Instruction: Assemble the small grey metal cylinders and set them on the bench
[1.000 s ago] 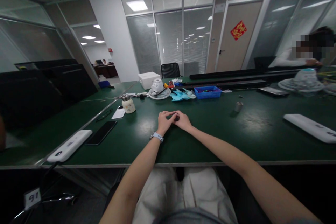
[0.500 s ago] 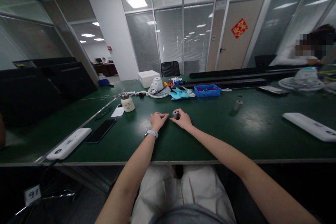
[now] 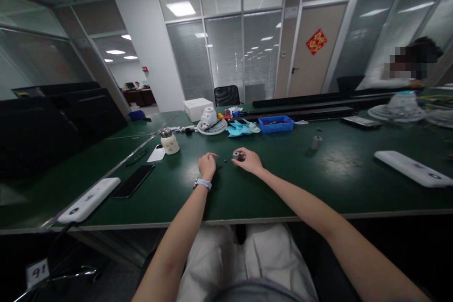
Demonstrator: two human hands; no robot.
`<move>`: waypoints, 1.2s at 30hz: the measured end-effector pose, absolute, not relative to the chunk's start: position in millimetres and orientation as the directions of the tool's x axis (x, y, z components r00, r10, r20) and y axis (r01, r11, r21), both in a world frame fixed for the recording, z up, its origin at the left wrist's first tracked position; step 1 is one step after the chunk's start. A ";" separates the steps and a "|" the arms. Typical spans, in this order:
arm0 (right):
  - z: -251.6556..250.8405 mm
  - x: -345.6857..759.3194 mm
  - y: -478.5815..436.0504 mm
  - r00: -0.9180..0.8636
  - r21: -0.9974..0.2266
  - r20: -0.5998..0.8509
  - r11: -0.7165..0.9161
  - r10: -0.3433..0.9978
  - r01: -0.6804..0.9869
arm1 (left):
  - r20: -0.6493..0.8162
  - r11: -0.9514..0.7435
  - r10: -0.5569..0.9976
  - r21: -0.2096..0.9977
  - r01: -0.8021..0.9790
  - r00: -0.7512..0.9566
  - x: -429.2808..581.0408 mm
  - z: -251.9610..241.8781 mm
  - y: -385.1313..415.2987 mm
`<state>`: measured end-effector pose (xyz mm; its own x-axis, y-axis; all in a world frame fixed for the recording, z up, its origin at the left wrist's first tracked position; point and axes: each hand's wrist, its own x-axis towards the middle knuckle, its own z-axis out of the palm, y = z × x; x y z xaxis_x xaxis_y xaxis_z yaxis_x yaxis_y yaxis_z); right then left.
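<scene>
My right hand [image 3: 249,160] has its thumb and fingers wrapped round a small grey metal cylinder [image 3: 236,155], which stands upright at the middle of the green table [image 3: 283,184]. Left of it, a tiny dark piece [image 3: 225,161] lies on the tabletop between the hands. My left hand [image 3: 207,166], with a watch on its wrist, rests beside that piece without touching it; its fingers are curled and partly hidden, so what they hold, if anything, cannot be made out. A second metal cylinder [image 3: 317,142] stands farther right.
A cream jar [image 3: 170,143], a black phone [image 3: 134,181] and a white device [image 3: 90,199] are at the left. Behind are a white fan part [image 3: 211,122], blue blades [image 3: 239,128] and a blue tray [image 3: 276,124]. Another white device [image 3: 412,168] and a person [image 3: 384,78] are at the right.
My left hand has moved a little left, away from my right hand, and its fingers have drawn in. The tiny dark piece now shows on the table. The view has shifted slightly.
</scene>
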<state>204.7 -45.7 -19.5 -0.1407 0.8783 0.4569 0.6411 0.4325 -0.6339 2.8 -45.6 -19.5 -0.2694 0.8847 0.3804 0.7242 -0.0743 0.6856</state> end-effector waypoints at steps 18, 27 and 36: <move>-19.8 438.2 -44.6 0.860 -0.762 0.357 -0.419 0.364 0.494 | 0.302 0.049 0.893 0.671 0.740 -0.334 4.1 -17.1 -47.9; 6.1 379.7 -56.4 0.559 -0.544 0.764 -0.145 0.322 0.827 | 0.269 0.100 0.896 0.652 0.752 -0.353 4.0 -16.4 -46.4; -15.0 202.6 -37.1 -0.204 -0.445 0.425 0.400 0.882 0.801 | 0.271 0.100 0.898 0.641 0.761 -0.346 5.5 -13.2 -50.8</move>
<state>202.6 -37.1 -15.0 -0.2043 0.8818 0.4250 0.8015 0.4000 -0.4446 5.5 -50.8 -13.2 -0.3463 0.8980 0.2714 0.7612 0.0999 0.6408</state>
